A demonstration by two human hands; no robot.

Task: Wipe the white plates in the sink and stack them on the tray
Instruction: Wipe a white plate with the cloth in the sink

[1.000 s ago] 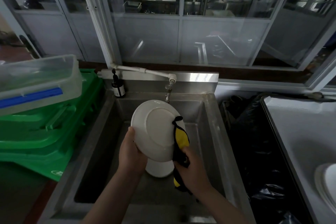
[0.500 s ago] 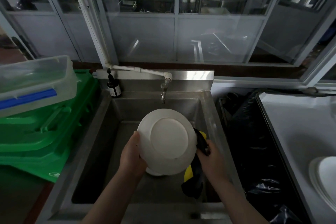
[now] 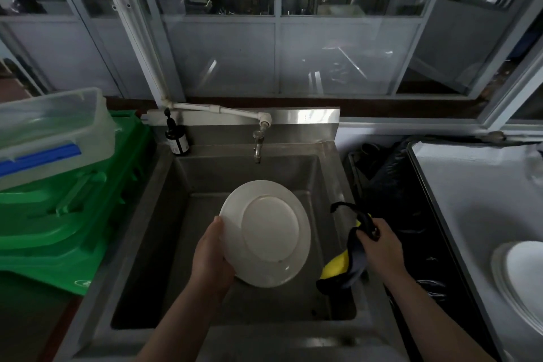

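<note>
We see the white plate (image 3: 266, 233) held over the steel sink (image 3: 329, 173), underside toward us, by the left hand (image 3: 212, 257) at its 8 o'clock rim, thumb on the back and fingers curled behind. A second ago the cloth (image 3: 349, 258) lay against the plate's 3 o'clock edge; it has since drawn off to the right, and the right hand (image 3: 379, 247) now holds it clear of the plate, fingers clamped on a bunched fold. We judge that wiping of this plate is finished or paused, and that its transfer to the tray (image 3: 446, 185) at 3 o'clock comes next.

The plate is glazed ceramic, round, with a raised foot ring and a smooth, faintly glossy back. The cloth is soft and limp, dark with a yellow panel, and hangs in folds. The sink is brushed stainless steel, a deep box with a short tap (image 3: 258, 144) at 12 o'clock. At the right edge lie stacked plates (image 3: 520, 276), pale and shallow; whether they rest on the tray itself we cannot tell, since the frame cuts them off.
</note>
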